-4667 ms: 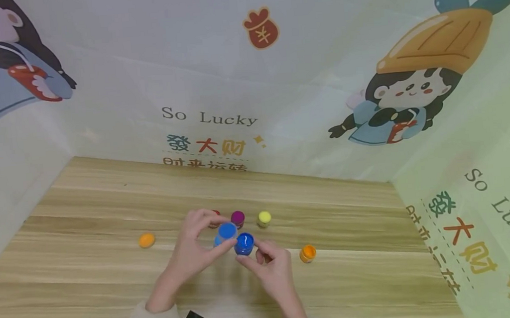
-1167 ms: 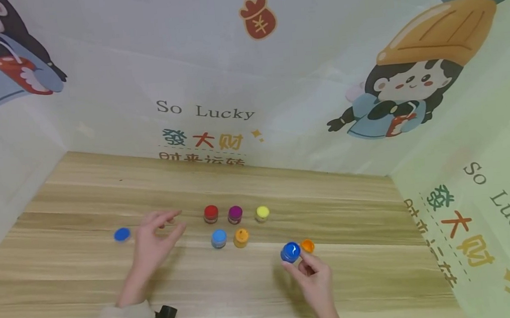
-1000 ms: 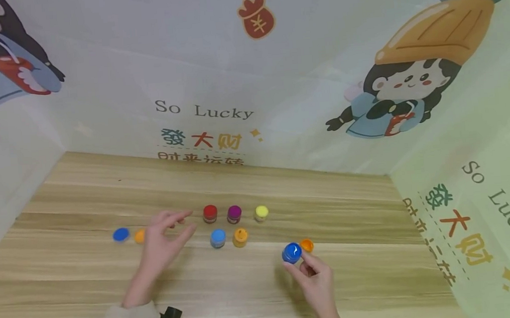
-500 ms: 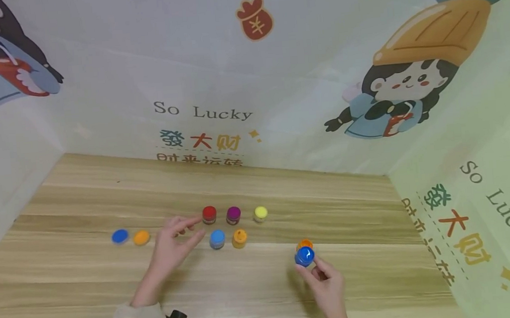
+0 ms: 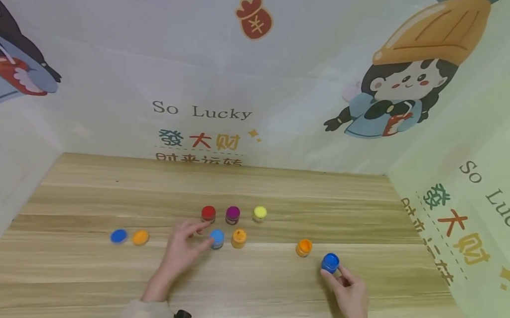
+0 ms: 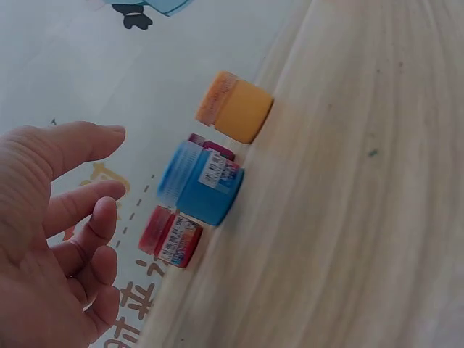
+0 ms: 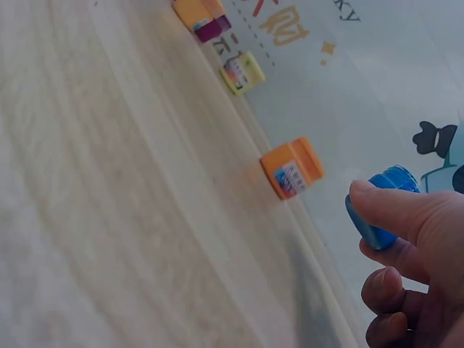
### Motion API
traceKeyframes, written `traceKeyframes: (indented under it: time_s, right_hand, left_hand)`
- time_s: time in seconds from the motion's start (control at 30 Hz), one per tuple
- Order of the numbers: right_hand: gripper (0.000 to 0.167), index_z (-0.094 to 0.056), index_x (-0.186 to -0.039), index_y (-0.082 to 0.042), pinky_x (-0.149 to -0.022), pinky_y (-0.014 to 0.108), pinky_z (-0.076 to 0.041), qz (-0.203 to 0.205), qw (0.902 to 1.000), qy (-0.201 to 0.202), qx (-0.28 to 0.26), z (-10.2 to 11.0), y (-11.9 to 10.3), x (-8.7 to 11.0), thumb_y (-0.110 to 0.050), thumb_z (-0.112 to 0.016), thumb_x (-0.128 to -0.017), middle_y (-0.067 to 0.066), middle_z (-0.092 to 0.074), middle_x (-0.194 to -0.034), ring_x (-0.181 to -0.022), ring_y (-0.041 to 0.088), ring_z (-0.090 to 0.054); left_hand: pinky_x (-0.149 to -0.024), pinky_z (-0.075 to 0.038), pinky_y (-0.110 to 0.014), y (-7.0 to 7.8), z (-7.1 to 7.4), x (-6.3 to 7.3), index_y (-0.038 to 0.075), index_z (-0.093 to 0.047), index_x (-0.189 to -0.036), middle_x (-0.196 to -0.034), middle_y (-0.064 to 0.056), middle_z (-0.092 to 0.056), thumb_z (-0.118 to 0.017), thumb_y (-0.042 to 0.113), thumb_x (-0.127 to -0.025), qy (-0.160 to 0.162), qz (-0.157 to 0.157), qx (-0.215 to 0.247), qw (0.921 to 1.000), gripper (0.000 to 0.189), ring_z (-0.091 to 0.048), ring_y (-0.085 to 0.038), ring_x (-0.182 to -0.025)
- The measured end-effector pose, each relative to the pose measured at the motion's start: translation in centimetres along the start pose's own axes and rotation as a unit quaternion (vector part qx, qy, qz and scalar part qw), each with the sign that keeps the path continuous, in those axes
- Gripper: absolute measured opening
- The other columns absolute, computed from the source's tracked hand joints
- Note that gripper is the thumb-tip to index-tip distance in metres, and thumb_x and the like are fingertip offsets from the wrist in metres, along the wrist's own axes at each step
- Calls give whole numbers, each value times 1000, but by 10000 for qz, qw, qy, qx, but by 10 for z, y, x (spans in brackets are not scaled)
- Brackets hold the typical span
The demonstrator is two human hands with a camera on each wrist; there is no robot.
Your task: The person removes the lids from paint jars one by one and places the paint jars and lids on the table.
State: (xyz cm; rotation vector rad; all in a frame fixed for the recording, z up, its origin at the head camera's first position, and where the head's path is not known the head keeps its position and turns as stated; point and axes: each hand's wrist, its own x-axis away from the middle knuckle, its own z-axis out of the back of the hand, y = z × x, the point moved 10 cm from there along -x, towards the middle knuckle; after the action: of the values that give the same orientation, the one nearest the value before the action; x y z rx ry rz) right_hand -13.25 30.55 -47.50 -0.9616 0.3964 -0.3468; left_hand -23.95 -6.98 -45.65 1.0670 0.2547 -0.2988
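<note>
My right hand [image 5: 352,293] pinches an uncapped dark blue paint jar [image 5: 330,263] between thumb and fingers. In the right wrist view that blue jar [image 7: 384,210] is tilted and held off the table. Just left of it stands an uncapped orange paint jar [image 5: 304,247]. My left hand [image 5: 185,247] is by the light blue paint jar [image 5: 217,239], thumb and index finger parted. The left wrist view shows a gap between those fingers and the capped light blue jar [image 6: 201,183]. A red-lidded jar [image 5: 208,214] stands just behind.
A purple-lidded jar [image 5: 232,214] and a yellow one [image 5: 260,213] stand in the back row. A yellow-orange jar [image 5: 239,238] is beside the light blue one. Blue [image 5: 118,236] and orange [image 5: 140,237] lids lie at left on the wooden table [image 5: 248,299]. Printed cloth walls [image 5: 304,100] enclose the table.
The blue lid, off the jar, now lies left of the orange lid. My right hand has carried the blue jar rightward past the orange jar. My left hand has moved right from the lids toward the light blue jar.
</note>
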Motion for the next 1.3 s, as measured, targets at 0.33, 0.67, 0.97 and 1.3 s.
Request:
traceKeyframes:
  time_s: [0.33,0.67,0.97,1.3]
  right_hand:
    - [43,-68,-108,1,-47,22,-27,-242,9940,-134,1059,-1,14,-6,-21,-80,-74,-5,-44,-54,-48,6,-34]
    - [47,-67,-109,0,-44,23,-25,44,9815,-381,1876,-8,15,-9,-29,-79,-74,-5,-45,-53,-46,9,-33]
    - [48,-67,-109,-2,-43,23,-25,-35,9796,-383,1972,-9,17,-8,-31,-79,-73,-5,-45,-52,-46,9,-33]
    - [47,-68,-107,1,-44,22,-24,-96,9844,-213,1743,-7,15,-7,-26,-81,-72,-8,-43,-50,-45,7,-33]
  left_hand:
    - [-79,-37,-41,-8,-16,-2,-4,-68,-104,-91,-11,-61,-83,10,-67,-193,31,-479,9987,42,-50,-27,-87]
    - [-82,-35,-46,-14,-22,-3,-2,-68,-105,-92,-9,-61,-82,14,-69,-397,236,-683,9966,42,-49,-29,-91]
    - [-81,-35,-46,-13,-23,-5,0,-69,-103,-91,-8,-62,-81,13,-70,-426,211,-727,9962,38,-50,-28,-89]
    - [-81,-35,-43,-12,-24,-5,0,-69,-101,-92,-9,-62,-82,12,-69,-434,220,-762,9959,37,-49,-27,-89]
